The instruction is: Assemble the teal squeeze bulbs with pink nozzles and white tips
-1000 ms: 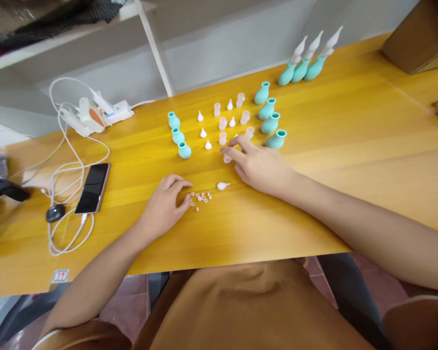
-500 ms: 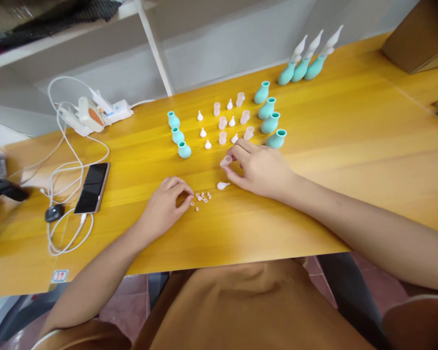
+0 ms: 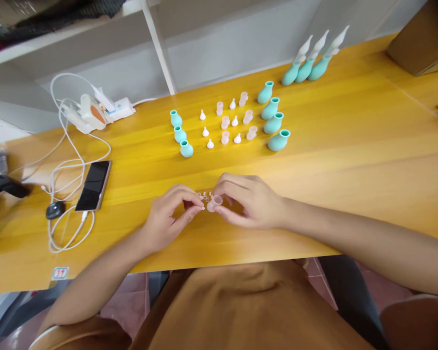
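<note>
- Fingers of the right hand [image 3: 253, 204] close around a small pink cup [image 3: 214, 203], held just above the table [image 3: 350, 146] near its front edge.
- The left hand [image 3: 168, 218] pinches thumb and forefinger just beside the cup; I cannot tell if anything is between them.
- Tiny pale rings [image 3: 205, 196] lie just behind the cup.
- Farther back stand teal bulbs [image 3: 273, 122], white tips [image 3: 205, 131] and more cups [image 3: 225, 122], well apart from both hands.
- A phone [image 3: 94, 185] lies to the left.

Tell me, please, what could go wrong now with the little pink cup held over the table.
The right hand grips the pink cup only at its fingertips, so it might slip. The loose rings lie just behind both hands; the left hand, pinched beside the cup, could scatter them toward the table edge nearby.
</note>
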`<state>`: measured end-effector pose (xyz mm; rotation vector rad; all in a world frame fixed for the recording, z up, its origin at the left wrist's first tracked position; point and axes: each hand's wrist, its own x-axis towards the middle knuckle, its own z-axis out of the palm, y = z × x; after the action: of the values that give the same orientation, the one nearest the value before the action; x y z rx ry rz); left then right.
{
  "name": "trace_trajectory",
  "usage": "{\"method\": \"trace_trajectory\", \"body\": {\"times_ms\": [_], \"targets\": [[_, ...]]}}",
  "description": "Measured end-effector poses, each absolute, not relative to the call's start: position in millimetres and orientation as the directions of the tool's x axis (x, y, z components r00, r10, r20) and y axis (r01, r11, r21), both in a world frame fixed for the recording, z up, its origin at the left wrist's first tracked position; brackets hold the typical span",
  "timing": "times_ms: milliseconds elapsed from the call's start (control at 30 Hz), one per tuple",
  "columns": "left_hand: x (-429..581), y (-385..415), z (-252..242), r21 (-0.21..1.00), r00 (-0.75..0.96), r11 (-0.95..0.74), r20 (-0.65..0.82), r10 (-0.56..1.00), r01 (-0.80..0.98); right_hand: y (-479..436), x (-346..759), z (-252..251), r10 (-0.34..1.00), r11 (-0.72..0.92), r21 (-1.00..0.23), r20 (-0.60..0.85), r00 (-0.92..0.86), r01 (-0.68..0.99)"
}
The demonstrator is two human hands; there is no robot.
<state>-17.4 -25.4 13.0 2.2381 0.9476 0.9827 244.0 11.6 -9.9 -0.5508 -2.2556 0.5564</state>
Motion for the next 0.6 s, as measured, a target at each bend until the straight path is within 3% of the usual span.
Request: {"method": "trace_trajectory", "body": {"times_ms": [600], "targets": [[-16.1,-23.9,7.1,0.741,0.515,-0.581,0.371,0.772,0.336,8.2,237.5,-20.3,0.524,0.813,-0.562,0.591,-0.613,0.153]]}}
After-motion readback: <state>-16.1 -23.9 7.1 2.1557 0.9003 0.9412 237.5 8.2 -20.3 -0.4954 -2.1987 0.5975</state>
